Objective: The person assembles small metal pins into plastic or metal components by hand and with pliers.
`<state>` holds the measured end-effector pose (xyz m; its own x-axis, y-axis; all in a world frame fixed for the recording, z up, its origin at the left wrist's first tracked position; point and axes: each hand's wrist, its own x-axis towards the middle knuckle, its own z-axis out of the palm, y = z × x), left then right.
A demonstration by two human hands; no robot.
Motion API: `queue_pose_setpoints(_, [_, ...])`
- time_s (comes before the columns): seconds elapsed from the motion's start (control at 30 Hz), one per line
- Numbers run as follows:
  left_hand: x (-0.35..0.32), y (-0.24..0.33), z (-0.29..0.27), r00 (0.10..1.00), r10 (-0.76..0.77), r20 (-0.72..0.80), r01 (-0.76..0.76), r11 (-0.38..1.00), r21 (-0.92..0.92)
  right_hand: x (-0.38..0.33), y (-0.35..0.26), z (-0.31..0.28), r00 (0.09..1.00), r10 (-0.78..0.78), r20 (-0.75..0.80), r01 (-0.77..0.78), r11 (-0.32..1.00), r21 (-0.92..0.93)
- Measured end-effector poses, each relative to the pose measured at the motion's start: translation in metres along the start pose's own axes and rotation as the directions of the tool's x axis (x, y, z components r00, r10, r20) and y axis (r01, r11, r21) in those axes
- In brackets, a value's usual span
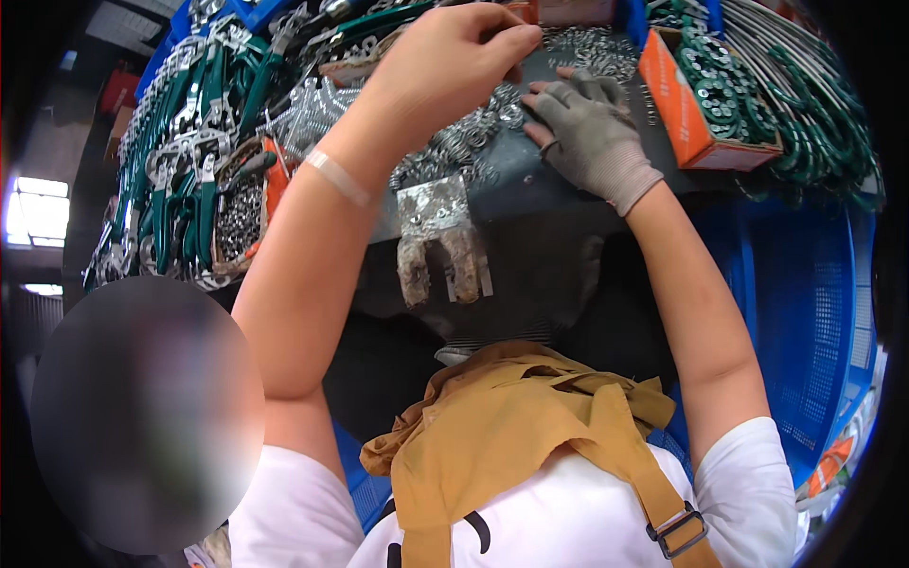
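Observation:
My left hand (pixel 450 66) is bare and raised over the far middle of the bench. Its thumb and fingers are closed together in a pinch; anything between them is hidden. Below it lies a pile of small metal coil springs (pixel 464 142). My right hand (pixel 592 133), in a grey glove with bare fingertips, rests palm down with its fingers apart. It lies beside the springs, just in front of a scatter of small silver metal pieces (pixel 597 49). Nearer to me, a worn metal fixture with two prongs (pixel 437 213) stands at the edge of the dark bench (pixel 525 194).
Green-handled locking pliers (pixel 180 156) are piled at the left, beside a box of small metal pins (pixel 240 216). On the right, an orange box (pixel 672 104) holds green round parts, with bent green-ended rods (pixel 805 104) beyond. A blue basket (pixel 791 322) stands below right.

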<state>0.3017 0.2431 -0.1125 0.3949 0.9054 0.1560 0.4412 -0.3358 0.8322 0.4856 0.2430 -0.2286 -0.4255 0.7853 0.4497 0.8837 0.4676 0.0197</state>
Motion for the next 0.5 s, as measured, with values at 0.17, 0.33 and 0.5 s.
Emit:
queue_pose_setpoints(0.17, [-0.097,-0.001,-0.035,0.949,0.040,-0.313,-0.040,0.999,0.008,0.020,0.027,0.013,0.997,0.026,-0.076,-0.040,0.981,-0.190])
queue_pose_setpoints(0.33, [-0.205,-0.054,-0.084,0.765,-0.168,0.622,0.295,0.949,-0.106,0.023,0.022,-0.001,0.991,-0.103,-0.091,0.080,0.971,-0.224])
queue_pose_setpoints(0.5, [-0.262,-0.280,-0.003,0.220,-0.759,0.613,0.507,0.625,0.593,0.009,-0.015,-0.011,0.986,-0.039,-0.160,0.045,0.998,0.032])
